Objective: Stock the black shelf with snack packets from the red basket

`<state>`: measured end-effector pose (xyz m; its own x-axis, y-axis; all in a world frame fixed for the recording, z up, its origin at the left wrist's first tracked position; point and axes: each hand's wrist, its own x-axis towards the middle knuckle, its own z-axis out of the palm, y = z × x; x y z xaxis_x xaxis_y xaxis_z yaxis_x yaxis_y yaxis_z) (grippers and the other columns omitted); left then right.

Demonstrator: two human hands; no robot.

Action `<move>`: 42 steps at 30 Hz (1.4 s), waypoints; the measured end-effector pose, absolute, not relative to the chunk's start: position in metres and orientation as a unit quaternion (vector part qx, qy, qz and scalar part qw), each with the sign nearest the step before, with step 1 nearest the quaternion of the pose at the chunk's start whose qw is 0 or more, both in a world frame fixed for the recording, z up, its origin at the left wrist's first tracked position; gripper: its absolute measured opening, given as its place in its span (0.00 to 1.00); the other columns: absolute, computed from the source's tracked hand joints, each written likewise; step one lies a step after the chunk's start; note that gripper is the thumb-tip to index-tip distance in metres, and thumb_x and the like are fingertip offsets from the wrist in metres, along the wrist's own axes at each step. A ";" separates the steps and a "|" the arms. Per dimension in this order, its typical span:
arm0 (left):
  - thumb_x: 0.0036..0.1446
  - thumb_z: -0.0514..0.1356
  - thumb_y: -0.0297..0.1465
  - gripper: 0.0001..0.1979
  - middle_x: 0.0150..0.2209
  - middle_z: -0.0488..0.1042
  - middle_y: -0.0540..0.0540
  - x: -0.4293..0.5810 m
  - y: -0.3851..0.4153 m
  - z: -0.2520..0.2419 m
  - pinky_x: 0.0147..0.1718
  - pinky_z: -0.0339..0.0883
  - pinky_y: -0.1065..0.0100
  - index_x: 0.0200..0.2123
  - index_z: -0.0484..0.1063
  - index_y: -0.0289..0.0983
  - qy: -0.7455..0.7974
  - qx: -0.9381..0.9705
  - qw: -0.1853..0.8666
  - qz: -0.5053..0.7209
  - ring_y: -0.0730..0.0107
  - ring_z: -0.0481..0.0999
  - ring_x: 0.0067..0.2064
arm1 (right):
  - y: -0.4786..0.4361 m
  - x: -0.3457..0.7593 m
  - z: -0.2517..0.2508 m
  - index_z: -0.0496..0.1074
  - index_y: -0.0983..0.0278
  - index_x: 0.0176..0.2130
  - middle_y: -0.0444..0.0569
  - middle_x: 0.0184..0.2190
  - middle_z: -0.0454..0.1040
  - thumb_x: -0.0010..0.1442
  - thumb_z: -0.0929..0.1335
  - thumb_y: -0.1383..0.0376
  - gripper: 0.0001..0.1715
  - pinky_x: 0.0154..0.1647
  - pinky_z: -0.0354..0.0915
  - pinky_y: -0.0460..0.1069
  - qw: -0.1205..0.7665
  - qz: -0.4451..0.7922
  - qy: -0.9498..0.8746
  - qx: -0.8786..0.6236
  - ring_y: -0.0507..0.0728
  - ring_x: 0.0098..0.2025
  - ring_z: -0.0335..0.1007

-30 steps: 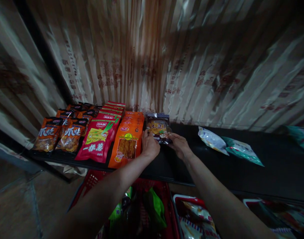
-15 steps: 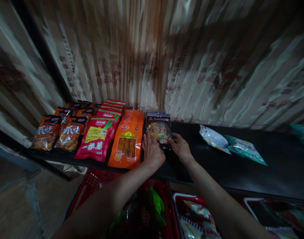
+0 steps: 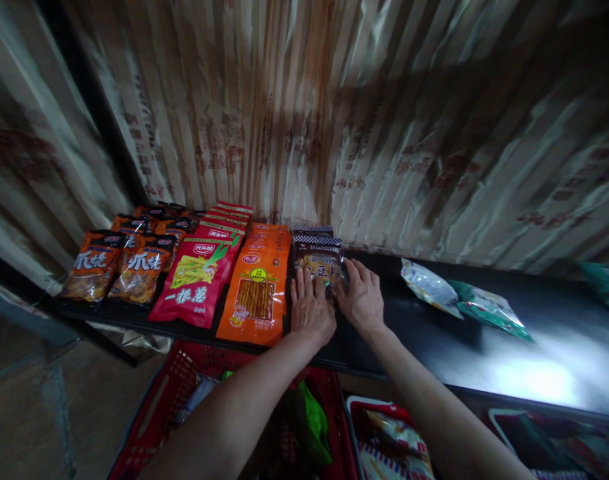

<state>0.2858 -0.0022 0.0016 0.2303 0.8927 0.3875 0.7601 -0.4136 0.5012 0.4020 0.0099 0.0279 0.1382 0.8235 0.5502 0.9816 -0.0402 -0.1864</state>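
A dark packet of potato chips (image 3: 318,257) with a checked top edge lies on the black shelf (image 3: 399,340), overlapping another dark packet behind it. My left hand (image 3: 312,310) rests on its lower left part, fingers stretched out and slightly apart. On the packet's right side lies my right hand (image 3: 362,297), its fingers extended along the edge and its thumb near the lower right corner. Both hands cover the packet's bottom. Just left of my left hand is a row of overlapping orange snack packets (image 3: 254,287).
Farther left lie red snack packets (image 3: 197,280) and several black-and-orange packets (image 3: 92,267). A white packet (image 3: 429,287) and a green packet (image 3: 492,308) lie to the right. Below the shelf edge stand a red basket (image 3: 144,413) and a white-rimmed basket (image 3: 352,433). A pleated curtain (image 3: 304,120) hangs behind.
My right hand has moved up along the packet's right edge, with its fingers now straighter. The packet sits slightly lower in view. A bright reflection has appeared on the shelf's right part.
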 end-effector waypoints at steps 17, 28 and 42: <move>0.60 0.45 0.37 0.32 0.66 0.46 0.34 0.290 -0.002 -0.011 0.64 0.37 0.47 0.65 0.43 0.30 0.533 0.778 0.092 0.321 0.48 0.38 0.67 | 0.094 0.372 0.039 0.60 0.54 0.60 0.50 0.64 0.54 0.63 0.54 0.50 0.30 0.56 0.48 0.72 0.096 -0.045 -0.691 -0.715 0.75 0.65 0.41; 0.56 0.50 0.33 0.35 0.66 0.46 0.34 0.291 -0.001 -0.011 0.63 0.35 0.45 0.65 0.44 0.30 0.536 0.775 0.105 0.317 0.47 0.35 0.67 | 0.093 0.374 0.042 0.58 0.55 0.61 0.50 0.64 0.55 0.63 0.53 0.49 0.31 0.56 0.51 0.72 0.098 -0.023 -0.696 -0.711 0.74 0.64 0.44; 0.51 0.54 0.29 0.34 0.66 0.47 0.31 0.284 -0.003 0.001 0.63 0.36 0.45 0.62 0.50 0.29 0.538 0.784 0.114 0.289 0.48 0.37 0.67 | 0.083 0.382 0.040 0.62 0.62 0.59 0.54 0.63 0.56 0.64 0.53 0.53 0.30 0.58 0.52 0.65 0.193 -0.022 -0.679 -0.708 0.68 0.65 0.43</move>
